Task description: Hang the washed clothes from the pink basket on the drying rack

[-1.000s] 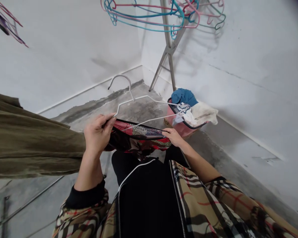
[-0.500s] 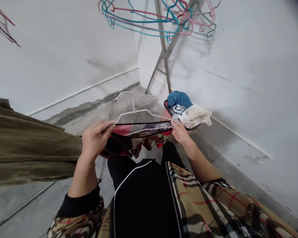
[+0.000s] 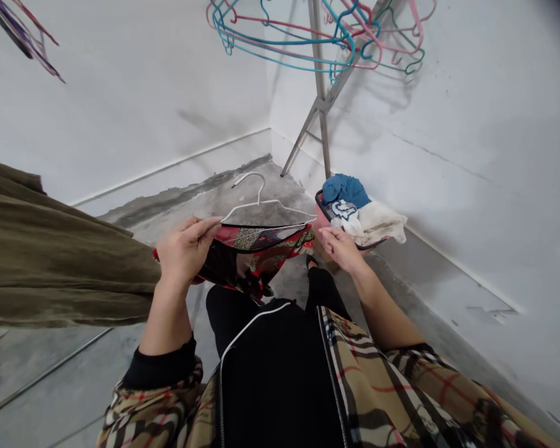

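Note:
A white wire hanger [image 3: 266, 204] lies level in front of me with a red patterned garment [image 3: 256, 249] slung on it. My left hand [image 3: 184, 249] pinches the hanger's left end together with the cloth. My right hand [image 3: 340, 246] hovers just right of the hanger's other end, fingers loosely apart, holding nothing. The garment sags below the hanger toward my legs.
A pink basket [image 3: 324, 218] with blue, white and patterned laundry stands on the concrete floor by the right wall. A metal drying stand [image 3: 322, 99] carries several coloured hangers [image 3: 284, 28] overhead. An olive-green cloth [image 3: 51, 255] hangs at the left.
My right hand has let go of the hanger's right end and drawn slightly away. The garment has slid further onto the hanger, which has turned a little to the left.

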### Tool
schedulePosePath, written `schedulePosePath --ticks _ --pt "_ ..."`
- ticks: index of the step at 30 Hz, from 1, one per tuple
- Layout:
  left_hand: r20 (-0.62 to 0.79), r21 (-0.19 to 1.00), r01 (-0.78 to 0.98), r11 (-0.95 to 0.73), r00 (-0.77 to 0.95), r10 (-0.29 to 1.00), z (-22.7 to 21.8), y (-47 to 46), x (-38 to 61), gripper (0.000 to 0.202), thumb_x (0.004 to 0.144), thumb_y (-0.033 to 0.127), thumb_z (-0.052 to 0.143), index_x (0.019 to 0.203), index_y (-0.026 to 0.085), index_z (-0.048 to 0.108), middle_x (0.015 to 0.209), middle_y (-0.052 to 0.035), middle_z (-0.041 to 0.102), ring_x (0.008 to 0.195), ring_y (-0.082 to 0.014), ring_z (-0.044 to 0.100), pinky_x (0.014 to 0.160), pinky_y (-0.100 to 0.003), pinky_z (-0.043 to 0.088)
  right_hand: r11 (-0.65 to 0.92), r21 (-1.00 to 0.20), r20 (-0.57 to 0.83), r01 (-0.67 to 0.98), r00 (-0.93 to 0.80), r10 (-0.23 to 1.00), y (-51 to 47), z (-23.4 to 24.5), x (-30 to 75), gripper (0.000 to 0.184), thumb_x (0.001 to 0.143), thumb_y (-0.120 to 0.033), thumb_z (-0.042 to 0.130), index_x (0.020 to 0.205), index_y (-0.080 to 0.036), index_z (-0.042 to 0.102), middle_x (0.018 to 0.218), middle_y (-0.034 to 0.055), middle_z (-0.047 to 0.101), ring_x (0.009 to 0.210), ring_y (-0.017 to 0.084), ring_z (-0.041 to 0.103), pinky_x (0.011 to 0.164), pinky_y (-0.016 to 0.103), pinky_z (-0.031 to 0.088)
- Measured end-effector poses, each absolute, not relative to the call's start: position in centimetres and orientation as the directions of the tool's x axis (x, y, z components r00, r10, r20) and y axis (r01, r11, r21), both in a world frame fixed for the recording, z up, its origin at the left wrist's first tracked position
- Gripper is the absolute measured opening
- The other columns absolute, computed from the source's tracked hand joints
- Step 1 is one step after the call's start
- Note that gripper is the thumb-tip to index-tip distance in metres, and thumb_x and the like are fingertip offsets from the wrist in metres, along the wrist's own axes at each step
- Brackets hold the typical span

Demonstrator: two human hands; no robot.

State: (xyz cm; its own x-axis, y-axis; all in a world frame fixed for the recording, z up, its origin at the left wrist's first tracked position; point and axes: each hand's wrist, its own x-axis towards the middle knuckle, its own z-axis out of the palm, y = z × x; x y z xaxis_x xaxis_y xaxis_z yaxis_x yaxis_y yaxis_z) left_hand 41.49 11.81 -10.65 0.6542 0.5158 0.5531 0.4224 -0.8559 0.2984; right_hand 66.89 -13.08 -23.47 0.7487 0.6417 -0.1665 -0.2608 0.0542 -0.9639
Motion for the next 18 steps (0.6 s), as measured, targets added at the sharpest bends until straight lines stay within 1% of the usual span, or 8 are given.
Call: schedulePosePath --ticks 2,3,5,7,10,13,15,18 --pt "0.566 0.275 0.432 -0.859 0.650 0.508 -10.3 11.4 41.5 0.028 0.092 0.045 0.054 0.103 0.032 0.076 0.080 -0.0014 0.070 0.072 -0.0161 0.063 0.058 -0.025 0.038 -0.024 -0.979 -0.168 -0.203 0.729 0.663 -12.0 -23.9 65.9 0.045 0.065 -0.046 0.080 0.096 -0.019 0.063 0.060 -0.0072 0.048 0.047 0.006 0.040 0.042 0.019 0.030" --pt "0.572 0.266 0.435 -0.860 0.647 0.504 -10.1 11.2 41.4 0.028 0.092 0.045 0.054 0.103 0.032 0.076 0.081 -0.0013 0.071 0.072 -0.0159 0.063 0.058 -0.025 0.038 -0.041 -0.982 -0.165 -0.183 0.737 0.655 -11.5 -24.1 65.5 0.046 0.065 -0.044 0.079 0.099 -0.020 0.061 0.063 -0.0067 0.051 0.048 0.006 0.042 0.043 0.019 0.032" --pt "0.581 0.264 0.427 -0.865 0.645 0.496 -10.0 10.9 41.3 0.028 0.092 0.044 0.054 0.104 0.032 0.076 0.081 -0.0013 0.071 0.072 -0.0157 0.063 0.057 -0.025 0.038 -0.014 -0.986 -0.142 -0.169 0.778 0.612 -10.2 -24.3 64.9 0.049 0.064 -0.041 0.079 0.104 -0.021 0.058 0.071 -0.0052 0.057 0.052 0.007 0.048 0.045 0.020 0.036" --pt "0.584 0.276 0.412 -0.868 0.645 0.492 -9.9 10.6 41.3 0.027 0.092 0.044 0.054 0.105 0.033 0.075 0.081 -0.0015 0.070 0.072 -0.0158 0.063 0.057 -0.025 0.039 0.043 -0.986 -0.108 -0.159 0.821 0.561 -9.1 -24.4 64.6 0.047 0.064 -0.039 0.078 0.102 -0.021 0.057 0.077 -0.0034 0.061 0.059 0.009 0.054 0.049 0.020 0.041" --pt "0.584 0.292 0.401 -0.868 0.644 0.494 -10.1 10.6 41.3 0.027 0.092 0.044 0.054 0.105 0.032 0.075 0.079 -0.0017 0.069 0.071 -0.0159 0.062 0.058 -0.026 0.040 0.114 -0.978 -0.096 -0.175 0.862 0.498 -8.1 -24.5 64.9 0.037 0.065 -0.036 0.075 0.094 -0.020 0.057 0.076 -0.0021 0.062 0.064 0.010 0.058 0.054 0.021 0.046" --pt "0.587 0.297 0.409 -0.863 0.635 0.503 -10.5 11.0 41.1 0.028 0.092 0.044 0.054 0.104 0.031 0.075 0.080 -0.0017 0.069 0.072 -0.0155 0.062 0.059 -0.025 0.039 0.160 -0.961 -0.136 -0.227 0.887 0.442 -8.3 -24.5 65.8 0.028 0.066 -0.034 0.070 0.085 -0.018 0.058 0.071 -0.0014 0.061 0.064 0.011 0.060 0.058 0.023 0.049" --pt "0.592 0.297 0.413 -0.861 0.628 0.506 -10.7 11.3 41.1 0.027 0.092 0.044 0.055 0.104 0.030 0.076 0.080 -0.0017 0.069 0.072 -0.0153 0.063 0.060 -0.025 0.039 0.170 -0.953 -0.160 -0.251 0.893 0.420 -8.9 -24.5 66.2 0.026 0.067 -0.035 0.068 0.085 -0.018 0.057 0.069 -0.0016 0.061 0.063 0.010 0.061 0.059 0.023 0.050" --pt "0.587 0.303 0.403 -0.864 0.635 0.502 -11.0 11.3 41.3 0.027 0.092 0.044 0.055 0.104 0.031 0.075 0.079 -0.0014 0.068 0.072 -0.0154 0.062 0.060 -0.025 0.038 0.171 -0.945 -0.187 -0.278 0.891 0.413 -9.4 -24.4 66.2 0.032 0.066 -0.037 0.070 0.086 -0.019 0.053 0.067 -0.0037 0.059 0.061 0.010 0.060 0.056 0.021 0.048"
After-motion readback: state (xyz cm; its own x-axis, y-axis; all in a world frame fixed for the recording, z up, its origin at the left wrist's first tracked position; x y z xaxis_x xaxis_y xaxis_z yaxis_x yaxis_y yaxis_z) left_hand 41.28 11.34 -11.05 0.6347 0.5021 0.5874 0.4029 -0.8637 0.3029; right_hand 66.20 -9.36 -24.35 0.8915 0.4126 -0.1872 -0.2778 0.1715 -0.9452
